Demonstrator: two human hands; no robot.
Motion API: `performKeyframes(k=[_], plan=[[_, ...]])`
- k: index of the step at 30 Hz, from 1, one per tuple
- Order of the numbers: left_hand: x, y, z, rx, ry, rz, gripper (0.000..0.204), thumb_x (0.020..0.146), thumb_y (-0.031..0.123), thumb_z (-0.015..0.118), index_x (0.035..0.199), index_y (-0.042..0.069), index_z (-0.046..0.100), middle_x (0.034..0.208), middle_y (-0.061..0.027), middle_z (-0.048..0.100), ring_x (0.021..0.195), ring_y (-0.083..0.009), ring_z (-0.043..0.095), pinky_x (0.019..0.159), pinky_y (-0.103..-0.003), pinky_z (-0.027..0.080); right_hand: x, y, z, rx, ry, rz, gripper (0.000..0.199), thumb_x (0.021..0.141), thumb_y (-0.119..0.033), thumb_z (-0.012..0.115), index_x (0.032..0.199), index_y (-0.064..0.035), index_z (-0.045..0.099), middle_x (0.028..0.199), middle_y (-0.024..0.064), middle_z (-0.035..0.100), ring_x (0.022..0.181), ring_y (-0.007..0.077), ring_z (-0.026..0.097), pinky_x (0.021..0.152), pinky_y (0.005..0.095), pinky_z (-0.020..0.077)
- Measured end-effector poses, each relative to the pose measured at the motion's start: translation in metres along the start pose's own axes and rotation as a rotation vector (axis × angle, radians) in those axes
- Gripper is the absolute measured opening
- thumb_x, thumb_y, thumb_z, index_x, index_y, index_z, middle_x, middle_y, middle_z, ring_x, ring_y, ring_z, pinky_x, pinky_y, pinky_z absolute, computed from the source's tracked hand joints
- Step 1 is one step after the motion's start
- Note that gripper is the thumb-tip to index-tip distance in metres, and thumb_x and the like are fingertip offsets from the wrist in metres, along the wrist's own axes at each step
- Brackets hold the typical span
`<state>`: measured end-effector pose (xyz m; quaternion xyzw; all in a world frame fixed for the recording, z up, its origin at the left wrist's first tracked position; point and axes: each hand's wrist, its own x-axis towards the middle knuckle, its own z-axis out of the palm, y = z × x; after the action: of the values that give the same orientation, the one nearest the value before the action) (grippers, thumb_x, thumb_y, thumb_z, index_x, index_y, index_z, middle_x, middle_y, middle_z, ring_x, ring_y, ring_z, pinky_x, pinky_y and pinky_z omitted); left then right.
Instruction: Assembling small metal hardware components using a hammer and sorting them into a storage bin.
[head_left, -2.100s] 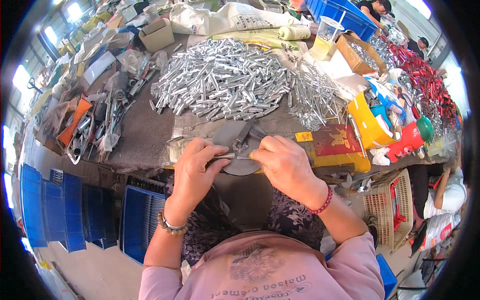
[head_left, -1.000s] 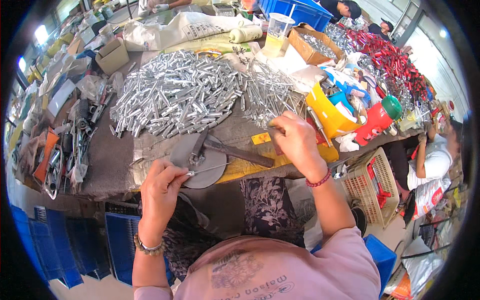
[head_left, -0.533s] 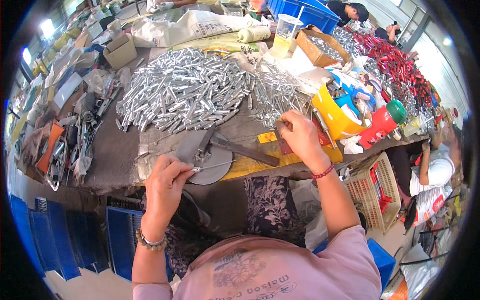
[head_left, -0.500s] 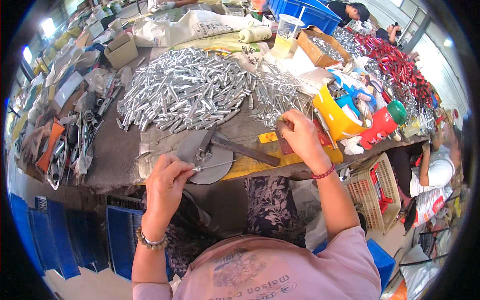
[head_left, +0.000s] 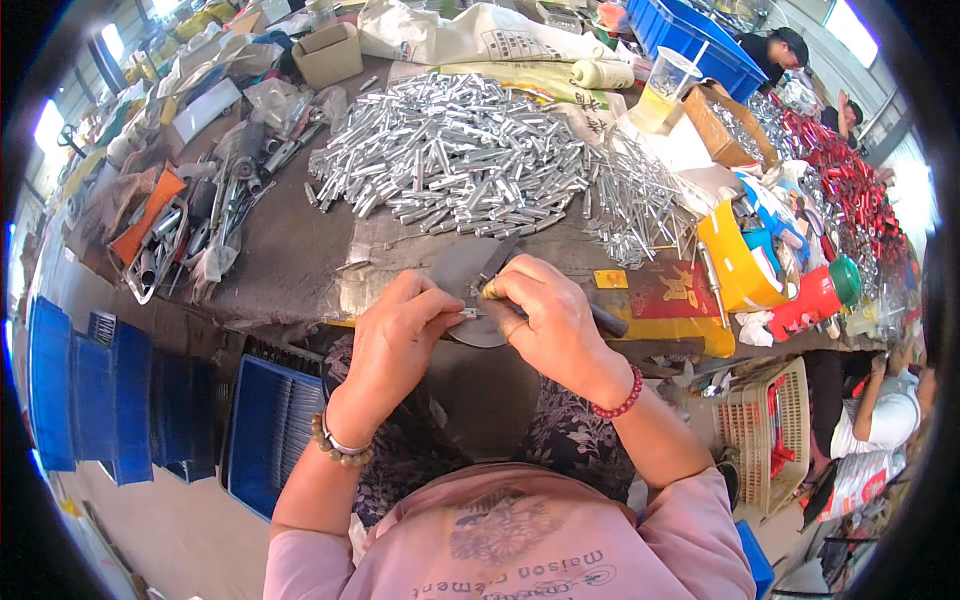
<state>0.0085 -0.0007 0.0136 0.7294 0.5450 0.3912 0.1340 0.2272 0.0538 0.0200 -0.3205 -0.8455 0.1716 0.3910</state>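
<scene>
Silver metal is what both hands close on: a small metal piece (head_left: 470,313), pinched between the fingertips of the left hand (head_left: 400,330) and the right hand (head_left: 545,315) just above a round grey disc (head_left: 460,275) at the near edge of the workbench (head_left: 290,250). The left hand comes in from 7 o'clock of the piece, fingers curled narrow with thumb and forefinger gripping its left end. The right hand comes in from 4 o'clock, also curled tight, its fingertips at the piece's right end, and a small brass-coloured bit (head_left: 490,292) shows at its forefinger. How the piece is shaped is too small to tell. A dark handle (head_left: 607,322) sticks out from under the right hand toward 3 o'clock.

A beaded bracelet (head_left: 335,450) circles the left wrist and a red bead bracelet (head_left: 622,395) the right wrist.

At 12 o'clock of the hands lies a big heap of short silver tubes (head_left: 450,160), and at 1 o'clock a smaller scatter of thin metal pins (head_left: 635,205). At 2 o'clock a yellow plastic bin (head_left: 735,265) stands beside a red bottle (head_left: 812,300). A clear cup of pale drink (head_left: 665,85) stands at 1 o'clock, further off. At 10 o'clock lies a jumble of tools (head_left: 190,230). Blue crates (head_left: 265,425) stand under the bench at 8 o'clock. Another person (head_left: 870,420) sits at 4 o'clock, well apart.
</scene>
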Motion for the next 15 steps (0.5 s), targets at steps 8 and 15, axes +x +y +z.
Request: performKeyframes(k=[8, 15], plan=[[-0.0014, -0.0053, 0.0004, -0.011, 0.046, 0.054, 0.016, 0.086, 0.006, 0.087, 0.098, 0.009, 0.077, 0.091, -0.008, 0.066, 0.085, -0.0327, 0.07, 0.072, -0.043, 0.055, 0.0046, -0.001, 0.0055, -0.009, -0.065, -0.011, 0.015, 0.087, 0.0, 0.078, 0.1, -0.0014, 0.07, 0.101, 0.013, 0.067, 0.095, 0.0372, 0.068, 0.083, 0.0475, 0.0557], [-0.0014, -0.0028, 0.0001, -0.002, 0.032, 0.049, 0.019, 0.085, 0.002, 0.087, 0.102, 0.007, 0.08, 0.093, -0.0084, 0.066, 0.082, -0.0303, 0.068, 0.073, -0.04, 0.054, 0.0088, -0.0075, 0.0025, -0.128, -0.094, -0.094, 0.016, 0.087, 0.0, 0.076, 0.1, -0.0032, 0.066, 0.101, 0.013, 0.061, 0.096, 0.0359, 0.065, 0.085, 0.0479, 0.0545]])
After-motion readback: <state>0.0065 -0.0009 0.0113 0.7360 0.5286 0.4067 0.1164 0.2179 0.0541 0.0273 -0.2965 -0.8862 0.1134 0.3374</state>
